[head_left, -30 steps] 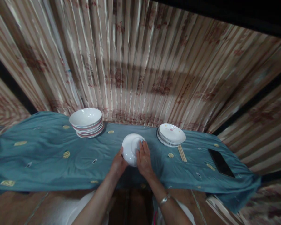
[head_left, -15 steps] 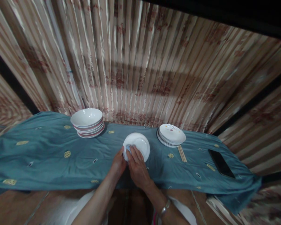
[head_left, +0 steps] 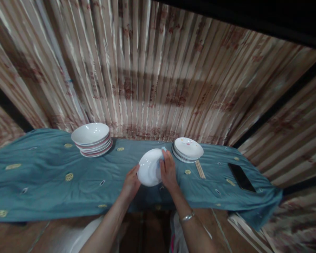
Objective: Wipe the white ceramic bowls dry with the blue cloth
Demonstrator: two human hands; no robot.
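Observation:
A white plate (head_left: 149, 169) is held up over the near part of the table, tilted, with its glossy face partly toward me. My left hand (head_left: 131, 182) grips its left rim, fingers mostly behind the plate. At the right rim, my right hand (head_left: 169, 172) is closed around a small light-blue cloth (head_left: 164, 149). Only a bit of this cloth shows above the fingertips, and the rest is covered by the hand. A silver bracelet (head_left: 187, 217) circles my right wrist.
Stacked white bowls (head_left: 91, 134) with red bands stand at the back left. Several plates (head_left: 189, 147) are stacked at the back right, with wooden chopsticks (head_left: 200, 169) beside them. A black phone (head_left: 241, 177) lies farther right on the teal tablecloth (head_left: 47, 182). A pleated curtain (head_left: 147, 70) hangs behind.
The plate has turned and tilted, so its foot ring no longer shows. My right hand has moved with the cloth from the plate's middle to its right rim. The view has shifted slightly.

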